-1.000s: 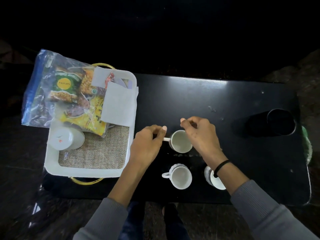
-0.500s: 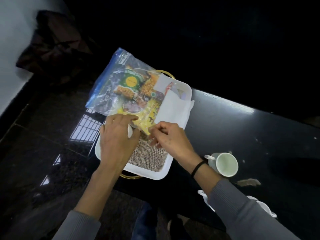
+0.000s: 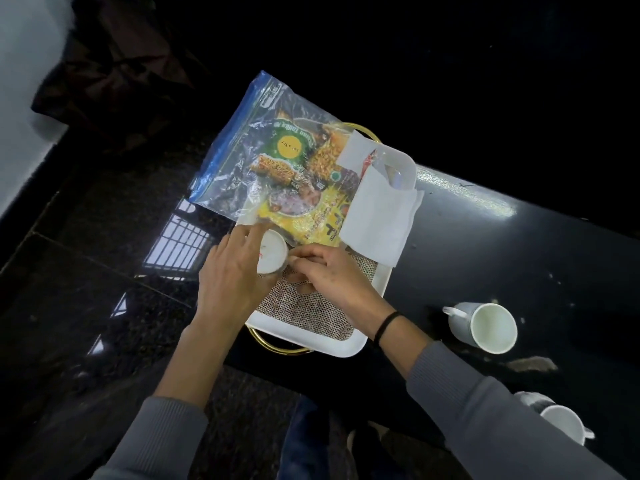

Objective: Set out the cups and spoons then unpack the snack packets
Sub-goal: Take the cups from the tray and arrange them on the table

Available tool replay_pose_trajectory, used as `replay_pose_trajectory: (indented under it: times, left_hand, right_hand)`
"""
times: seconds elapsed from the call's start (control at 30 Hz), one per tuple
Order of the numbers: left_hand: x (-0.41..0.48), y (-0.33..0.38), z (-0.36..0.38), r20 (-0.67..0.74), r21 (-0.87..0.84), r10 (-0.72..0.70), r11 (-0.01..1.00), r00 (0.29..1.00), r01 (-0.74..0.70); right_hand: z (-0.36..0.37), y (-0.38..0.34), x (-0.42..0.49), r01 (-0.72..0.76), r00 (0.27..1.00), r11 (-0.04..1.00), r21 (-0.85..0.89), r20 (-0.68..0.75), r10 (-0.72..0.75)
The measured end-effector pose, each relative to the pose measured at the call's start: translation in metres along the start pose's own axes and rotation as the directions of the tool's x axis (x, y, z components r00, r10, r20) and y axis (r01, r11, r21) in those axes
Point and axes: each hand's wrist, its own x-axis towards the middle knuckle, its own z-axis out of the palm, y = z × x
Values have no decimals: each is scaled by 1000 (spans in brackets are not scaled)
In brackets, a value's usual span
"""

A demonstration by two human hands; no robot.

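At frame centre, on white tray (image 3: 304, 336), we see upturned white cup (image 3: 273, 252), left hand (image 3: 231, 271) grasping it, right hand (image 3: 323, 268) touching its rim, grip unclear. Clear bag of snack packets (image 3: 277, 161) just above. Two cups (image 3: 485, 327) lower right on black table (image 3: 519, 258).

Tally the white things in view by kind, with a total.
Cups: 3, one on the tray between the hands, one on the table, one at the lower right edge
Tray: 1
Napkin: 1
Total: 5
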Motion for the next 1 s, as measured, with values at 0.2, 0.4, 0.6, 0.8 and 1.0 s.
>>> replay_pose_trajectory:
  times: [0.2, 0.4, 0.6, 0.8, 1.0]
  left_hand:
    - [-5, 6, -3, -40, -91, -63, 994, 997, 60]
    - [-19, 33, -20, 103, -629, -373, 694, 922, 351]
    - [-10, 97, -19, 323, -907, -324, 161, 889, 389]
    - [0, 178, -2, 371, -898, -79, 221, 925, 379]
    - [6, 256, 10, 351, -764, 306, 640, 885, 81]
  right_hand:
    - [-9, 2, -12, -36, 999, 995, 97, -28, 39]
    - [-49, -6, -45, -16, 994, 966, 258, -105, 44]
    - [-90, -6, -85, 7, 996, 943, 333, -81, 21]
    - [-147, 9, -132, 183, 959, 916, 356, -269, -86]
    - [-230, 35, -185, 306, 851, 935, 179, -492, -184]
